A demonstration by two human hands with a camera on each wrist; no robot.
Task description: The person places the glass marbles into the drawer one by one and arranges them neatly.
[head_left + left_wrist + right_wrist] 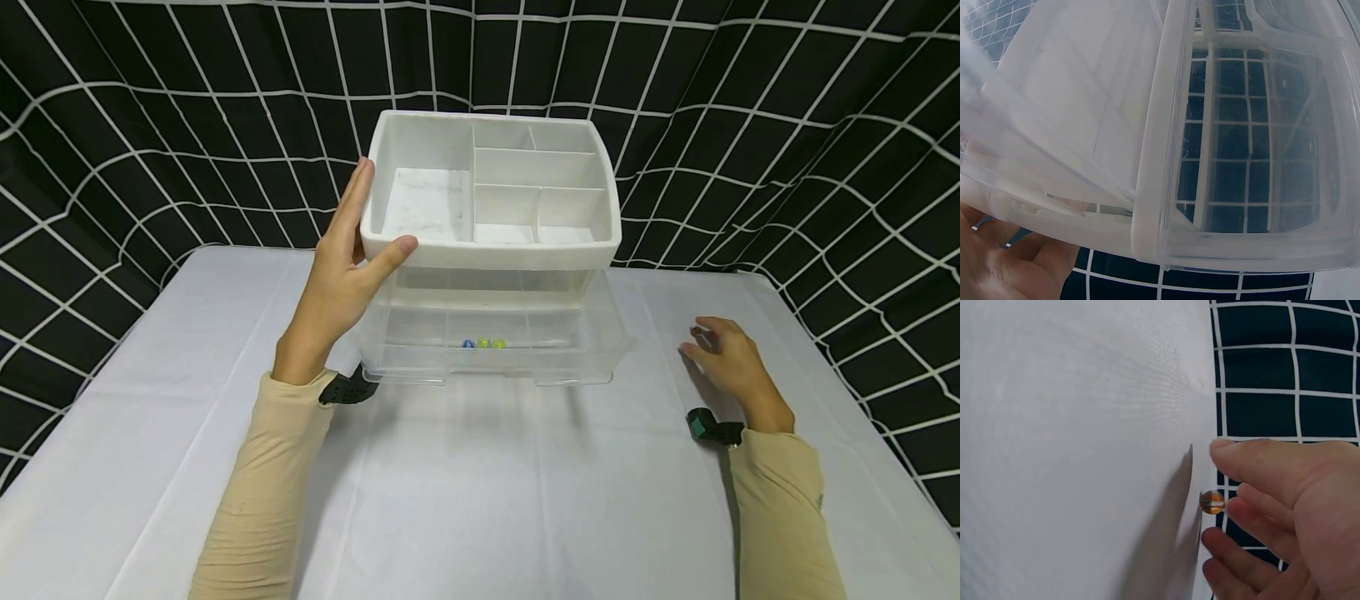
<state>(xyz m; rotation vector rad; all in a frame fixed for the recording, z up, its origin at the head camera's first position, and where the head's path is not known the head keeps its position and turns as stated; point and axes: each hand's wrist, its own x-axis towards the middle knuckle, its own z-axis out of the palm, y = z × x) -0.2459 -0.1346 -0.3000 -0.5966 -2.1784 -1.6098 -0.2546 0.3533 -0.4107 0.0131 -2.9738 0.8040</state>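
Note:
A white desk organizer with a compartment top stands on the table in the head view. Below that top, a clear drawer sticks out toward me, holding a blue marble and two yellow-green marbles. My left hand grips the organizer's upper left corner, thumb over the front rim and fingers along the side. On the table to the right, my right hand has its thumb and fingers spread around an amber marble. The thumb stands apart from this marble, while a fingertip is right beside it.
A white cloth covers the table. Black fabric with a white grid hangs behind it and along both sides. The organizer's back stands close to the rear fabric.

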